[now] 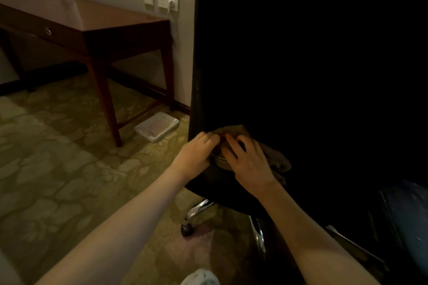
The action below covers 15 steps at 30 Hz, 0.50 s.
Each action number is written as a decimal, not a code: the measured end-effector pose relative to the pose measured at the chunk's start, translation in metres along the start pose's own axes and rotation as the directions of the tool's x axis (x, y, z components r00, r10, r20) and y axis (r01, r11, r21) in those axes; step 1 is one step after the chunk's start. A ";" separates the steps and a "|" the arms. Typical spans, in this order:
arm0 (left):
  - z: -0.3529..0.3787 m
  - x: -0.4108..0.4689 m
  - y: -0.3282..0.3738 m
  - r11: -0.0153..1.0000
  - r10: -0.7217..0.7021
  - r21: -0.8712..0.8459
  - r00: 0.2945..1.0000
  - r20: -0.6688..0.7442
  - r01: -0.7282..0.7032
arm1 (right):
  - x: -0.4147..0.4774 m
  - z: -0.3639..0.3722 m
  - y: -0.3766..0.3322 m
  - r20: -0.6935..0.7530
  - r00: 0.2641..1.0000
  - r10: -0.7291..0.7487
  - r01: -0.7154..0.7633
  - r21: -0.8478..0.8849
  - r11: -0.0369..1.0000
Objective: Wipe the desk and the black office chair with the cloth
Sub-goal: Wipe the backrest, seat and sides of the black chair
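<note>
Both hands are low on the back of the black office chair (301, 53), close to its left edge. Right hand (249, 161): fingers spread, flat on the brown cloth (235, 130), pressing it to the backrest. Left hand (196, 151): fingers bent at the chair's edge, tips touching the cloth's folded rim. Pinching the cloth or bracing the edge, can't tell. Cloth is bunched between and under the two hands, with part of it trailing out to the right of the right hand.

Step, my read: chair wipe, lower backrest. Desk (104, 18) stands far left, well apart from the chair, nobody at it. Top is glossy; wiped or not, can't tell.

Next move probably calls for:
- Flat pressure through the right palm, with strokes up and to the right. Most of the backrest lies above the hands.
- Bracing with the left hand. The chair is on casters (187, 230), so a push may roll or swivel it.
- Spreading the cloth out. Bunched as it is, it covers little per pass.

Containers:
- Shallow clear plastic tray (157, 126) on the carpet (58, 169) under the desk's right end, near the wall. Something pale pinkish is in it, too blurred to name.
- Desk drawer (48, 31) with ring pull: closed, contents hidden.
</note>
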<state>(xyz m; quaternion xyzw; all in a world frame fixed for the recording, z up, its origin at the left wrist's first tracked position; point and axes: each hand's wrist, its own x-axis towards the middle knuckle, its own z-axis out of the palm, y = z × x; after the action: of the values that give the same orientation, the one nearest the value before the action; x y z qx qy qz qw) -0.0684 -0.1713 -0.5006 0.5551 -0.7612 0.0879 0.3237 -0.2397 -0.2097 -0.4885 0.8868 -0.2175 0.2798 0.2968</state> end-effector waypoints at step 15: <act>-0.097 -0.001 -0.002 0.998 -0.026 0.054 1.000 -0.004 0.027 | 0.074 -0.057 -0.022 0.004 0.999 -0.050 0.050 0.061 0.997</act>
<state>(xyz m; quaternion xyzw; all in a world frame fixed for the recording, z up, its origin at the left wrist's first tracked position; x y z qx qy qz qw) -0.0281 -0.1240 -0.4265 0.5735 -0.7506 0.1050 0.3110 -0.1929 -0.1728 -0.4127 0.9014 -0.1874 0.2761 0.2759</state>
